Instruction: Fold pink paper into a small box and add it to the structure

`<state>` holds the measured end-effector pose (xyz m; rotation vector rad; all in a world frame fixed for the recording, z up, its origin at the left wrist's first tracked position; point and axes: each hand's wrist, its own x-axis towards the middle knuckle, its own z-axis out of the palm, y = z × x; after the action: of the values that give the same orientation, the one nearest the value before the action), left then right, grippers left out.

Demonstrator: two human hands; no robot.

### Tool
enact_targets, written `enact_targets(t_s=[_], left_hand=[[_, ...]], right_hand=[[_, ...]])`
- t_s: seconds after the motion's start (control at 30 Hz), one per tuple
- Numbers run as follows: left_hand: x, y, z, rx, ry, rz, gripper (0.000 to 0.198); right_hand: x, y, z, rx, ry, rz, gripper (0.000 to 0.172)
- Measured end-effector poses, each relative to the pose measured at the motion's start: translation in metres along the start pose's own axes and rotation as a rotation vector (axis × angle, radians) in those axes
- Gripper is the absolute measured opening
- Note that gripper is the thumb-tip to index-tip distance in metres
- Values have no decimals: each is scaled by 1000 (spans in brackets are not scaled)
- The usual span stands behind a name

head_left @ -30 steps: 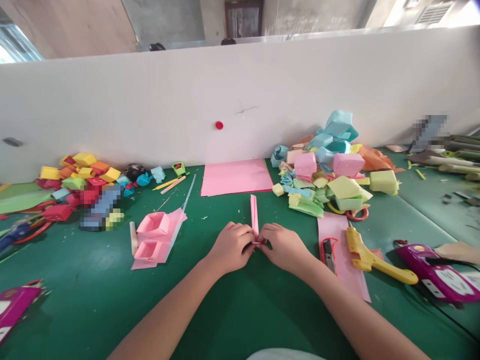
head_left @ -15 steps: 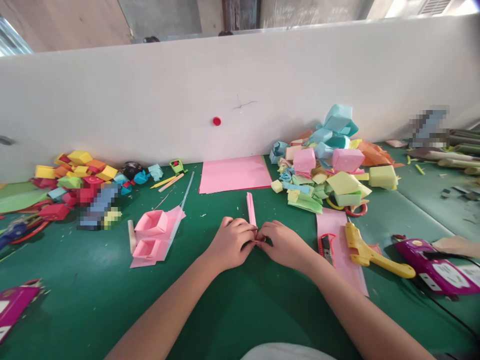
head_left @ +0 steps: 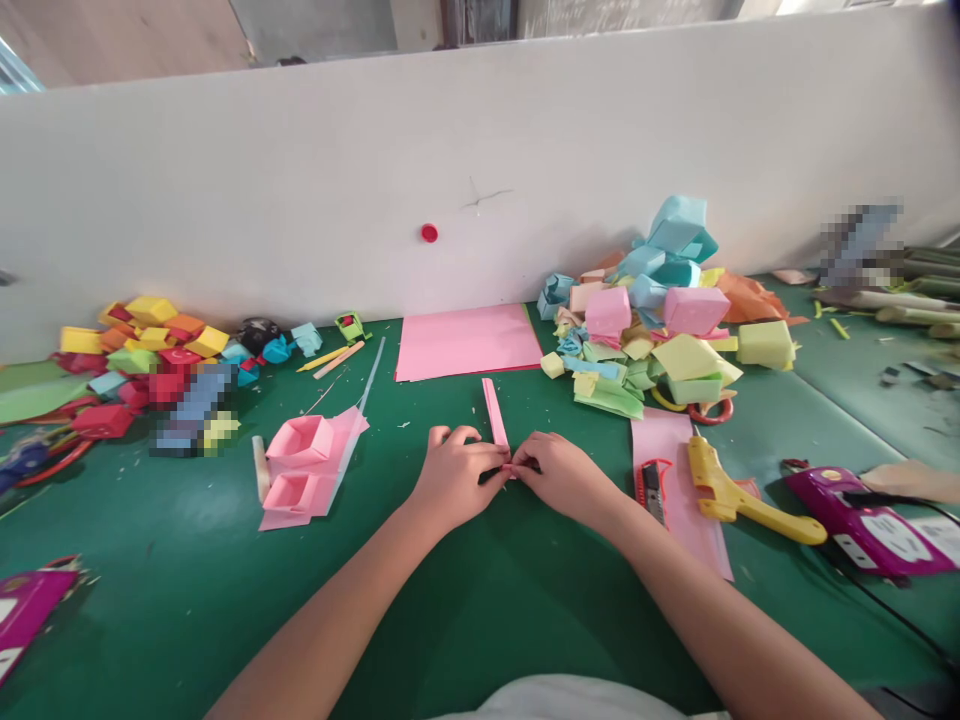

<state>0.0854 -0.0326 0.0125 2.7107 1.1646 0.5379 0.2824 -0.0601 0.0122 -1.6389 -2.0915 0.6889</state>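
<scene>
A narrow folded strip of pink paper (head_left: 493,412) points away from me on the green table. Its near end is pinched by the fingertips of my left hand (head_left: 459,478) and my right hand (head_left: 564,478), which meet there. The fingers cover most of that end, so its shape is hidden. To the left, two open pink paper boxes (head_left: 301,442) rest on a pink sheet. A stack of flat pink sheets (head_left: 469,343) lies beyond the strip, against the white board.
Colourful paper boxes (head_left: 154,335) are heaped at the left, and more folded paper (head_left: 637,330) is piled at the right. A red cutter (head_left: 652,490), a yellow glue gun (head_left: 739,495) and a purple power strip (head_left: 870,525) with a cable lie right of my arm.
The view has shifted slightly. The far end of the strip has swung a little to the left, while both hands keep their pinch on the near end.
</scene>
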Motion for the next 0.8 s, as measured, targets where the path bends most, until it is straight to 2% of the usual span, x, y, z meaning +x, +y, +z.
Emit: enact_targets(t_s=[0.17, 0.47, 0.67, 0.8], left_hand=[[-2, -2, 3, 3, 0, -25, 22], [-1, -2, 10, -62, 93, -34, 17], [0, -4, 7, -56, 58, -22, 17], [-1, -5, 5, 1, 42, 0, 19]], right_hand=[[3, -1, -1, 23, -4, 56, 10], [7, 2, 1, 43, -7, 87, 8], [7, 2, 3, 69, 12, 65, 2], [7, 3, 4, 84, 11, 55, 5]])
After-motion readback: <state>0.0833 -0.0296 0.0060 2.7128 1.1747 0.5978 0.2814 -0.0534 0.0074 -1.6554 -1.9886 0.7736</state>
